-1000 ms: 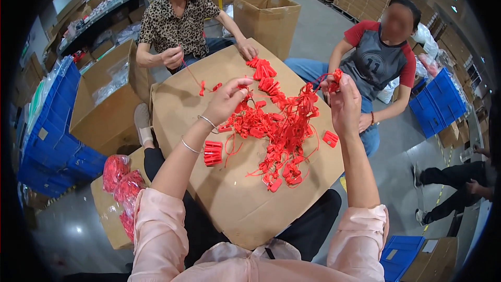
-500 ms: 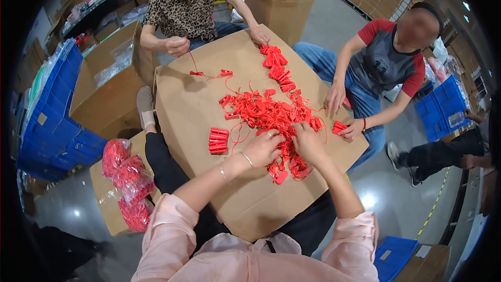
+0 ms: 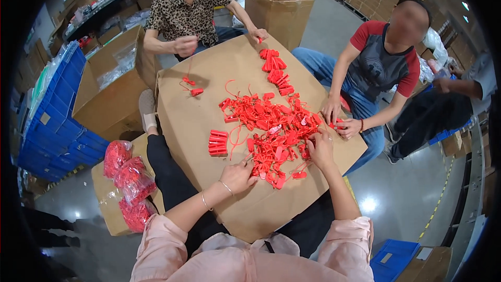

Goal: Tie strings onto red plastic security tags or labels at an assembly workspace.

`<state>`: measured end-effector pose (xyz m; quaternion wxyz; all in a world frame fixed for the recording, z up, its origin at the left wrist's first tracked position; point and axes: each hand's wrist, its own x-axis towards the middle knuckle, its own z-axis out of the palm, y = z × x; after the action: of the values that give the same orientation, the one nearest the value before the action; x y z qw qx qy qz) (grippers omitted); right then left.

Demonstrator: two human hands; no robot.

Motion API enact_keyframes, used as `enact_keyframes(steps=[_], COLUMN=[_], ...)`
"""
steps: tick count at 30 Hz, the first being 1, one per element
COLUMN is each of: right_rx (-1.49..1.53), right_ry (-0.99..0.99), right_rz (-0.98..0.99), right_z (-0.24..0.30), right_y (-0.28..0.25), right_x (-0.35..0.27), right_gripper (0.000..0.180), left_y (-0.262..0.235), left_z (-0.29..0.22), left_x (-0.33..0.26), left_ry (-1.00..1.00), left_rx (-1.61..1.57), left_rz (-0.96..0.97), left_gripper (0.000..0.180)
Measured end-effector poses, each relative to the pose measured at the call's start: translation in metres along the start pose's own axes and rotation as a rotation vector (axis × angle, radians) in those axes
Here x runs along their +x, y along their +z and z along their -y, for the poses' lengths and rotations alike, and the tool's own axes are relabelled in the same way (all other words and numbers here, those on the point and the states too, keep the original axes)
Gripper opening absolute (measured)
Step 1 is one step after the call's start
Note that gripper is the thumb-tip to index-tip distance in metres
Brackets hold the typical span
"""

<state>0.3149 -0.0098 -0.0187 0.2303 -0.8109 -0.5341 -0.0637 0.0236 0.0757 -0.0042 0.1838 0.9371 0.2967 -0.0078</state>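
A loose heap of small red plastic pieces with red cords (image 3: 271,130) lies tangled on a brown cardboard tabletop (image 3: 193,115). At the heap's near left edge is my left hand (image 3: 238,176), fingers apart, fingertips against the red pieces. My right hand (image 3: 321,150) rests at the right edge, its fingers parted and touching the heap, tips partly hidden. Left of the heap sits a neat stack of red pieces (image 3: 218,143). More stacked bundles (image 3: 278,81) form a row toward the far corner.
A person across the table (image 3: 182,15) dangles a corded red piece (image 3: 196,92). Another person at the right (image 3: 386,62) handles red pieces by the table edge. Bagged red pieces (image 3: 136,177) lie on a carton at left. Blue crates (image 3: 57,120) and open cartons (image 3: 279,13) stand around.
My hands have drawn apart from the heap's middle, the left toward me and left, the right outward. The heap's near part is spread wider. The person across has lowered the dangling piece.
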Motion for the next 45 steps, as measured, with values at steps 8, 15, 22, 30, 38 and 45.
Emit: enact_keyframes(steps=[8, 15, 22, 30, 38, 45], right_rx=[0.310, -0.007, 0.443, 0.337, 1.121, 1.019], right_ry=[-0.528, -0.632, -0.469, -0.347, -0.062, 0.022], right_rz=[0.016, 0.134, 0.153, 0.226, 0.604, 0.674], right_z=[0.131, 0.132, 0.156, 0.153, 0.125, 0.139], right_y=[0.011, 0.020, -0.047, -0.122, -0.115, -0.052], right_x=[-0.007, 0.008, 0.037, 0.054, 0.011, -0.075], right_gripper=[0.009, 0.013, 0.016, 0.015, 0.014, 0.018], left_y=[0.004, -0.033, -0.057, -0.095, -0.128, -0.068], left_z=[0.010, 0.019, -0.009, -0.013, -0.009, 0.002], left_x=[-0.032, -0.032, 0.029, 0.046, -0.009, -0.051], left_ry=[0.118, 0.026, 0.240, 0.189, 0.128, 0.095], left_rx=[-0.133, -0.238, -0.483, -0.766, -1.279, -1.068], left_rz=[-0.217, -0.095, -0.741, -0.677, -0.057, -0.154], left_gripper=[0.035, 0.025, 0.027, 0.009, 0.010, 0.009])
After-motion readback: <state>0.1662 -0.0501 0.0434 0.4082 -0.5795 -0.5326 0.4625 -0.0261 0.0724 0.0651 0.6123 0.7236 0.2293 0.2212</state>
